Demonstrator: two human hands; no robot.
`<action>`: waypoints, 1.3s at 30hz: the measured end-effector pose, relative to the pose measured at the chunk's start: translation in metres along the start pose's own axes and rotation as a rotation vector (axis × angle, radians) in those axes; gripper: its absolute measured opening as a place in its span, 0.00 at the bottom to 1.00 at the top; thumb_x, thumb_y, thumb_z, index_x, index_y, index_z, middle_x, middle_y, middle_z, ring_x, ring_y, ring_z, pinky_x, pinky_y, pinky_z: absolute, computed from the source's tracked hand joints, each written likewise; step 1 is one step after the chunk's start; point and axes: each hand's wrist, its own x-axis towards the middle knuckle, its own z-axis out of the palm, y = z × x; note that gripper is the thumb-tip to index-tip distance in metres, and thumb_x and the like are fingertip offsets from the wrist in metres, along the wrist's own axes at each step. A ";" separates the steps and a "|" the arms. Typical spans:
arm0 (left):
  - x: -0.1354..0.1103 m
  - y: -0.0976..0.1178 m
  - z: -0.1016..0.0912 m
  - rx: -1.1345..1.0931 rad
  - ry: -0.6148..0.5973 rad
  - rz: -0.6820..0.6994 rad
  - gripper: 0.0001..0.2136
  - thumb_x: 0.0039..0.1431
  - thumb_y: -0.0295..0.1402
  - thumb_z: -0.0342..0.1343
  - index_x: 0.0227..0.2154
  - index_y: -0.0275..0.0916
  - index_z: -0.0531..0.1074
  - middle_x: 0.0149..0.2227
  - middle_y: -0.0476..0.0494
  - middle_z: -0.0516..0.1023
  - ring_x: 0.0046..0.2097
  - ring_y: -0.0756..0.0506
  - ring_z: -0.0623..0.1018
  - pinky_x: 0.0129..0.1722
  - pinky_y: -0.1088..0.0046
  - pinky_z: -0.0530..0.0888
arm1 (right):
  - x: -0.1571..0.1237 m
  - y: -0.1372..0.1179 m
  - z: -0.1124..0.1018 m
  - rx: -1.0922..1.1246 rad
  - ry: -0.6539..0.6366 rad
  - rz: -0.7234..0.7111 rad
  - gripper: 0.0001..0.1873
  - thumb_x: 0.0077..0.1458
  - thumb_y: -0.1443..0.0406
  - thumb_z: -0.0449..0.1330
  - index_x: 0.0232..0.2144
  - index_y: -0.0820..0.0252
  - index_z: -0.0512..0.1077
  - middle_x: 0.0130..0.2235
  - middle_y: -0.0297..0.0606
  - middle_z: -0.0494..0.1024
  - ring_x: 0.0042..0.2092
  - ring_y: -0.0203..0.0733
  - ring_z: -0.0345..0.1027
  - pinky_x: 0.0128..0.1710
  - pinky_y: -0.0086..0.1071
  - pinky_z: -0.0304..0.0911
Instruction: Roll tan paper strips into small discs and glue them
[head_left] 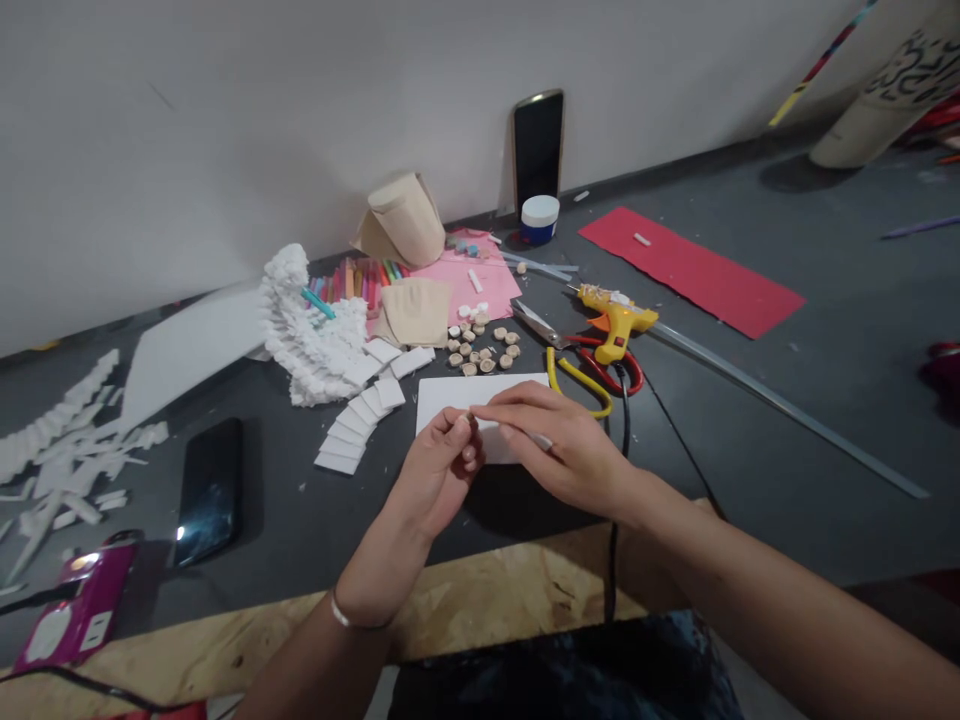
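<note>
My left hand and my right hand meet over a white rectangular sheet on the dark grey floor. The left fingers are pinched on a tiny piece I cannot make out, where the right fingertips touch it. My right hand also holds a thin white stick, whose end shows under its fingers. Just beyond the sheet lie several small tan discs and a fan of small white squares.
A yellow glue gun and red-and-yellow-handled scissors lie to the right, with a long metal ruler and red paper. A white ruffled paper model, black phone, pink sheet and jar lie around. A wooden board is nearest.
</note>
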 end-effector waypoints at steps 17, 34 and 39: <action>-0.069 0.066 -0.044 1.402 -0.013 0.083 0.07 0.44 0.21 0.62 0.23 0.41 0.76 0.25 0.48 0.73 0.28 0.47 0.67 0.27 0.76 0.57 | -0.008 0.018 0.003 -0.130 0.011 0.054 0.14 0.60 0.66 0.53 0.43 0.59 0.77 0.42 0.47 0.76 0.44 0.48 0.71 0.46 0.45 0.68; -0.080 0.050 -0.036 1.493 0.133 0.132 0.07 0.48 0.24 0.64 0.30 0.42 0.79 0.29 0.46 0.74 0.33 0.44 0.69 0.35 0.73 0.59 | -0.007 0.023 0.000 -0.153 0.011 -0.021 0.13 0.61 0.68 0.53 0.43 0.59 0.76 0.44 0.45 0.76 0.47 0.47 0.69 0.48 0.42 0.66; -0.087 0.040 -0.036 1.630 0.143 0.198 0.10 0.55 0.29 0.59 0.40 0.44 0.79 0.33 0.44 0.75 0.37 0.43 0.72 0.39 0.72 0.64 | -0.006 0.023 0.000 -0.150 0.003 -0.019 0.13 0.61 0.68 0.52 0.42 0.59 0.76 0.43 0.45 0.76 0.46 0.47 0.68 0.47 0.42 0.65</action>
